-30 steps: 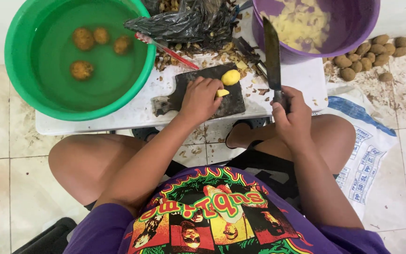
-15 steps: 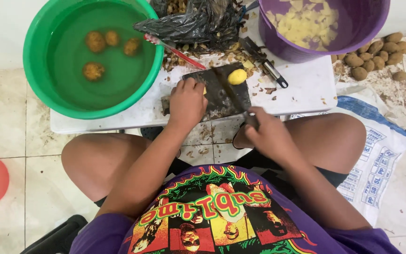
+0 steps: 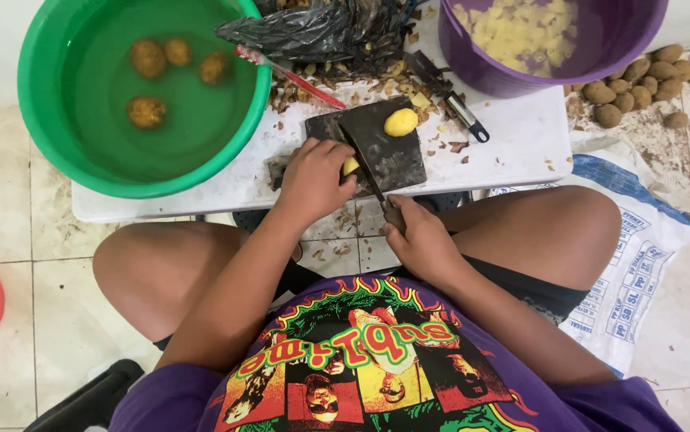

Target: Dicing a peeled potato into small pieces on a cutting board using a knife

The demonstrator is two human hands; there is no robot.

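The step in hand looks like slicing a peeled potato piece on the dark board, and doing it well calls, I judge, for keeping the left fingertips curled back from the blade, letting the knife come straight down beside them, and holding the piece flat side down so it cannot roll. The left hand lies over the board's near-left corner, palm down, fingers bent and closed over the yellow piece, of which only a small part shows past the fingertips; the forearm runs back from the board toward the body, crossing above the left knee. The right hand sits just off the board's near edge, fingers wrapped tight round the knife handle, thumb side up, wrist bent slightly inward; the blade slants from there up and leftward across the board and rests against or just beside the held piece, though I cannot tell if the edge has bitten in. A second peeled potato lies free at the board's far side, well clear of the blade. Beyond the board a peeler lies among peelings; left of the board stands a green basin of water with four unpeeled potatoes, and to its far right a purple bucket holds cut pieces
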